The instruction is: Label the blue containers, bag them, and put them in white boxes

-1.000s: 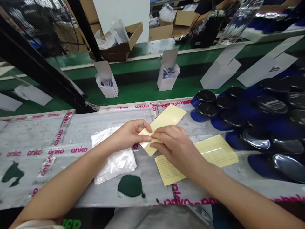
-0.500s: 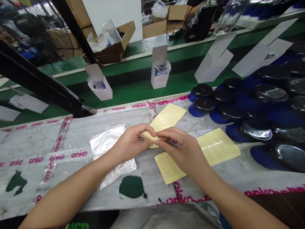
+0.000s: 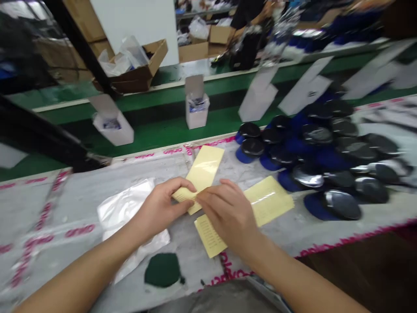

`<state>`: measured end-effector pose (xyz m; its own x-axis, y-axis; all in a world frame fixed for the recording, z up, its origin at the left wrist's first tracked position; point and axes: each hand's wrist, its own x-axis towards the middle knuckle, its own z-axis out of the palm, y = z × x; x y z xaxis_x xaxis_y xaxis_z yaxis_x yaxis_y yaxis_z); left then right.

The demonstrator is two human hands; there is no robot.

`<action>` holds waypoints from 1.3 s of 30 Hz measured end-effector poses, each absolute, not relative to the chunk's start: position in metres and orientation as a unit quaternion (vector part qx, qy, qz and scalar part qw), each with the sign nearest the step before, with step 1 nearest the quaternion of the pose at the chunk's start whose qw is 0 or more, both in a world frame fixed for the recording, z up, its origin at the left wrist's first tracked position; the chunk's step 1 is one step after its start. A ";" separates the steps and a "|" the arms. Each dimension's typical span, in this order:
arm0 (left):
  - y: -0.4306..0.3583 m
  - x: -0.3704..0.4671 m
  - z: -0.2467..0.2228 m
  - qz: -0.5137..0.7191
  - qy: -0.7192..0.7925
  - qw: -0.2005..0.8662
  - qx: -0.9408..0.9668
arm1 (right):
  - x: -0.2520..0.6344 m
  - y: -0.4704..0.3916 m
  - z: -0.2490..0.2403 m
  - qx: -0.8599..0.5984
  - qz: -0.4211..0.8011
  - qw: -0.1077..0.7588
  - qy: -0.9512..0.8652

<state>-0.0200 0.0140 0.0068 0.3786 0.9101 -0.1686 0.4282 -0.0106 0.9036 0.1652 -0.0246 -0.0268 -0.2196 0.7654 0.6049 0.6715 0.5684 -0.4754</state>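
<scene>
Your left hand (image 3: 160, 205) pinches the near end of a yellow sheet (image 3: 206, 166) between its fingers over the bench (image 3: 81, 191), beside a stack of yellow labels (image 3: 272, 202), while your right hand's (image 3: 230, 214) fingers bunch there, their grip unclear.

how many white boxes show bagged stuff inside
2: left box near the black post, middle box beyond the yellow sheet. Other white boxes may hide contents.
</scene>
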 end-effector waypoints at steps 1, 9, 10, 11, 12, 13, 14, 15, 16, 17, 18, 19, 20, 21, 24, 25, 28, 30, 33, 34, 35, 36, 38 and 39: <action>0.013 -0.021 0.007 0.240 0.511 0.485 0.668 | 0.164 -0.026 -0.027 -0.460 0.050 0.413 -0.785; 0.018 -0.019 0.000 0.220 0.553 0.518 0.615 | 0.162 -0.012 -0.029 -0.483 0.379 0.445 -0.651; 0.016 -0.016 0.002 0.230 0.561 0.517 0.604 | 0.161 -0.011 -0.028 -0.485 0.426 0.457 -0.612; 0.013 -0.013 0.005 0.241 0.569 0.513 0.597 | 0.160 -0.011 -0.027 -0.485 0.457 0.468 -0.580; 0.011 -0.011 0.009 0.250 0.575 0.506 0.592 | 0.159 -0.011 -0.027 -0.485 0.474 0.477 -0.559; 0.009 -0.008 0.011 0.256 0.580 0.499 0.591 | 0.157 -0.012 -0.027 -0.484 0.482 0.486 -0.545; 0.007 -0.007 0.012 0.258 0.582 0.495 0.591 | 0.157 -0.011 -0.026 -0.484 0.485 0.494 -0.536; 0.006 -0.007 0.013 0.258 0.584 0.493 0.592 | 0.157 -0.010 -0.025 -0.482 0.487 0.500 -0.530; 0.006 -0.007 0.012 0.258 0.584 0.491 0.592 | 0.160 -0.008 -0.023 -0.477 0.484 0.508 -0.529; 0.007 -0.009 0.010 0.256 0.584 0.491 0.593 | 0.165 -0.006 -0.019 -0.472 0.470 0.518 -0.537; 0.010 -0.012 0.007 0.252 0.584 0.492 0.594 | 0.174 -0.002 -0.013 -0.470 0.437 0.528 -0.557; 0.013 -0.016 0.004 0.244 0.584 0.493 0.597 | 0.188 0.002 -0.006 -0.471 0.383 0.537 -0.585; 0.016 -0.020 0.002 0.232 0.581 0.493 0.605 | 0.204 0.007 0.003 -0.481 0.304 0.538 -0.621; 0.021 -0.025 0.000 0.216 0.574 0.488 0.621 | 0.225 0.012 0.014 -0.505 0.197 0.521 -0.660; 0.033 -0.039 0.001 0.166 0.532 0.433 0.708 | 0.296 0.028 0.041 -0.580 -0.058 0.368 -0.724; 0.036 -0.042 0.003 0.151 0.521 0.406 0.736 | 0.319 0.034 0.046 -0.588 -0.081 0.294 -0.749; 0.038 -0.047 0.013 0.111 0.525 0.348 0.769 | 0.373 0.052 0.046 -0.595 -0.102 0.137 -0.785; 0.036 -0.045 0.019 0.102 0.533 0.329 0.773 | 0.391 0.062 0.039 -0.588 -0.099 0.112 -0.795; 0.032 -0.041 0.025 0.114 0.532 0.329 0.772 | 0.387 0.061 0.041 -0.584 -0.099 0.123 -0.796; 0.030 -0.040 0.026 0.121 0.528 0.336 0.771 | 0.377 0.056 0.045 -0.588 -0.097 0.131 -0.793; 0.028 -0.038 0.027 0.131 0.521 0.344 0.770 | 0.364 0.049 0.051 -0.592 -0.089 0.141 -0.788; 0.025 -0.036 0.028 0.144 0.511 0.350 0.772 | 0.347 0.040 0.056 -0.601 -0.070 0.159 -0.780; 0.019 -0.030 0.027 0.179 0.481 0.355 0.781 | 0.306 0.022 0.059 -0.609 -0.022 0.249 -0.753; 0.016 -0.027 0.025 0.193 0.464 0.356 0.787 | 0.283 0.014 0.057 -0.599 0.030 0.275 -0.751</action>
